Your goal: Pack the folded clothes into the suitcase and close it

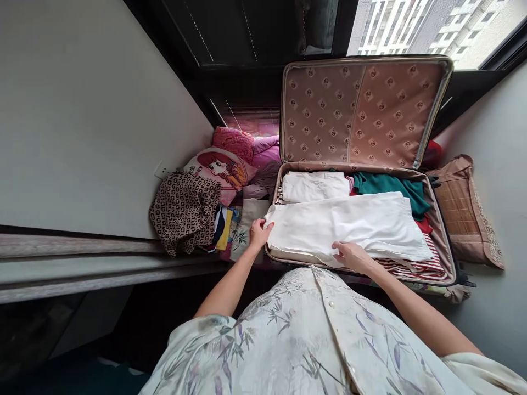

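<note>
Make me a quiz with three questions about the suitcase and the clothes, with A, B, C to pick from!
1. Where does the left hand touch the big white cloth?
A. at its left end
B. at its far right end
C. nowhere

2. What colour is the garment at the back right of the suitcase?
A. yellow
B. green
C. purple

3. How is the suitcase lid?
A. zipped shut
B. taken off
C. standing open

Answers:
1. A, the fingers lie on the cloth's left end by the suitcase edge, while the right hand rests on its near edge.
2. B, a green piece lies beside a folded white one.
3. C, the patterned lining of the lid faces the camera.
</note>
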`<state>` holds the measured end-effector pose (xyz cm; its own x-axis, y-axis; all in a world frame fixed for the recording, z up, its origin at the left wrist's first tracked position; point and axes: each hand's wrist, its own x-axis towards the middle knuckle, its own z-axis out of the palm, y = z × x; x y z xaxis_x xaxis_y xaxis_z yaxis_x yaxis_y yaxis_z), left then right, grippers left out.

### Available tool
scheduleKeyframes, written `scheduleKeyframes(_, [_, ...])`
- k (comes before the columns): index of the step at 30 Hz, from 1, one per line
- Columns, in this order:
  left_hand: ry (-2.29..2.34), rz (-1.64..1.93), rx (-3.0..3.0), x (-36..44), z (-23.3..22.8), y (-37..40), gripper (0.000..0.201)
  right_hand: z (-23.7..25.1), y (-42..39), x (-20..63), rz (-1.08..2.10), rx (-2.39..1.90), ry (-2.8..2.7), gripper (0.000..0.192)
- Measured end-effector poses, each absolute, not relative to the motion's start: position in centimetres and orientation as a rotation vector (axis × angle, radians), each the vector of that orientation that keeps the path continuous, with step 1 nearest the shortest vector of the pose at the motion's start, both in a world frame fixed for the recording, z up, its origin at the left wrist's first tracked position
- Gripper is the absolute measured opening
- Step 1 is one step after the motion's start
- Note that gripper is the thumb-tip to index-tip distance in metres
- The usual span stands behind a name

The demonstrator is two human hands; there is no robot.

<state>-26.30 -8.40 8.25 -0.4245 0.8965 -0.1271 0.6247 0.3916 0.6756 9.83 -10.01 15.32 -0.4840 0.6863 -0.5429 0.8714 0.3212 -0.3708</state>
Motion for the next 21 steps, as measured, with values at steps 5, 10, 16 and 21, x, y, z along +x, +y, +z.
scheduleKeyframes(5, [2.156,0.718,1.253,-25.5,8.9,-7.1,0.016,13.6,-10.6,10.4,-0.918,1.353,2.362,0.026])
scheduleKeyframes(10, [2.084,1.021,1.219,-25.9,9.0,-7.4,0.013,12.3,-11.9,13.1,-0.855,1.399,2.558,0.040])
scheduleKeyframes(16, [2.210,1.042,1.460,-27.4,9.8,-6.5,0.028,11.6,-12.8,16.9,-0.780,1.582,2.447,0.027])
scheduleKeyframes(21, [1.812,0.764,2.068,-24.3,10.8,-8.3,0.008,12.3,-11.4,23.3,-0.503,2.119,2.030,0.027])
